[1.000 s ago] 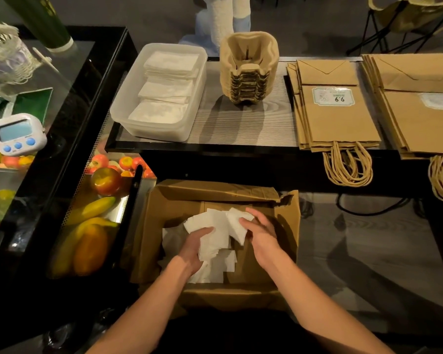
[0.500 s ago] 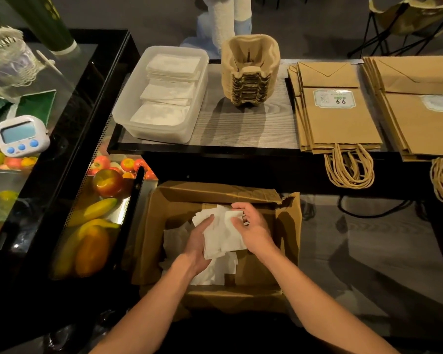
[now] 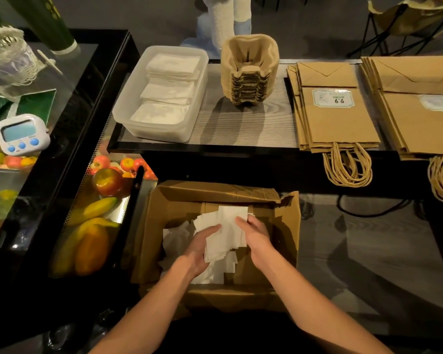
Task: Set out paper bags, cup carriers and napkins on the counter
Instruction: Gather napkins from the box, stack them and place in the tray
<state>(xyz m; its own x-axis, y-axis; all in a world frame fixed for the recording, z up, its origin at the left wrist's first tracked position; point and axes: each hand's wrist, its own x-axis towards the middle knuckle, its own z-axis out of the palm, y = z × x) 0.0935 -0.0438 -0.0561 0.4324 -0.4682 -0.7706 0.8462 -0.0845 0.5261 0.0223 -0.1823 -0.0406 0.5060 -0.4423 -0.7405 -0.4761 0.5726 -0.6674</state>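
Leaning over an open cardboard box (image 3: 288,226) that stands below the counter (image 3: 241,123), the person has both hands down inside it. The left hand (image 3: 198,247) and right hand (image 3: 257,237) clasp one bundle of napkins (image 3: 226,232) between them. The left thumb lies across the top sheet and the right fingers curl along the opposite edge. The bundle is thin, white, square-cut paper, and its edges are fanned unevenly. More loose napkins (image 3: 175,241) lie crumpled under it on the bottom of the box. The box is brown corrugated card, torn at its far right corner.

Just left of the box, a perforated metal case shows one glossy red apple (image 3: 108,181) and some yellow bananas (image 3: 97,208).

Beyond, the counter top is grey wood-grain with a black edge. From left to right it carries:

- One translucent plastic tub (image 3: 119,114) holding three piles of folded napkins (image 3: 168,92) in a row.
- One nested stack of cup carriers (image 3: 250,70) in rough beige moulded pulp.
- Two flat stacks of paper bags (image 3: 338,123) in smooth brown kraft. Their twisted handles hang over the front edge, and each top bag wears a pale label.

On the dark glass case at far left sits one white timer (image 3: 22,134) with three blue buttons.
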